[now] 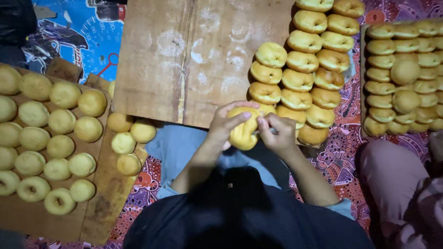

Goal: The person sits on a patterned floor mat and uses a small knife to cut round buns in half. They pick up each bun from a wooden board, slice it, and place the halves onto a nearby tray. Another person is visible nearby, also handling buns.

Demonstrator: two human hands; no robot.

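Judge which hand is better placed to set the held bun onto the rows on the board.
Probably the left hand: it cups the bun, while the right hand pinches a small tool at its side. The rows lie up and right, though.

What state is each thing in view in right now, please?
Left hand: gripping the bun.
Right hand: pinched at the bun's side.
Bun: held above the lap.
Wooden board: bare, floury marks.
Ring buns: leaning in rows.
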